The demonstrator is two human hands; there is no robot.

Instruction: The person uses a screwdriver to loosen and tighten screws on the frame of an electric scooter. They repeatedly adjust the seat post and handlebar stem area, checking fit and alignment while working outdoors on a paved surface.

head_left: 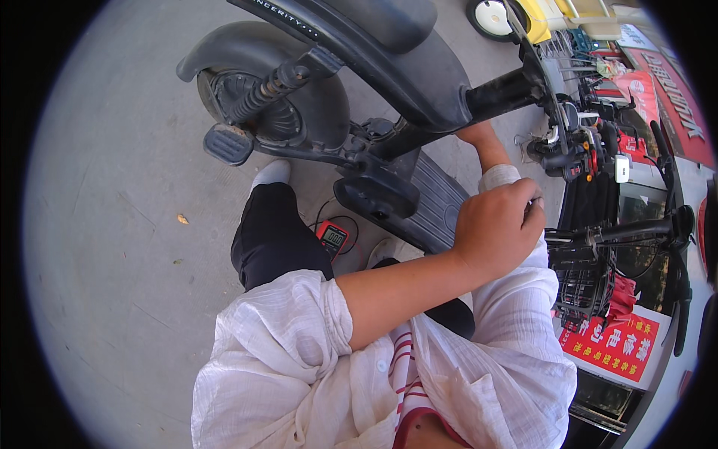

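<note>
My left arm reaches across to the right, and my left hand [499, 224] is closed in front of my right sleeve. A small dark bit shows between its thumb and fingers, too little to name. Further off, my right hand [476, 135] reaches behind the black frame tube [426, 138] of an electric bike; its fingers are hidden there. The bike has a ridged footboard [440, 198], a pedal [229, 144], a coil shock absorber [265, 93] and a rear wheel [318, 97] under a black mudguard.
A red multimeter [333, 237] with thin leads lies on the concrete floor [127, 224] by my legs. To the right stand a bike with a wire basket [583, 288] and handlebar [636, 228], plus red signs [609, 344]. A yellow and white vehicle [538, 19] is at the top.
</note>
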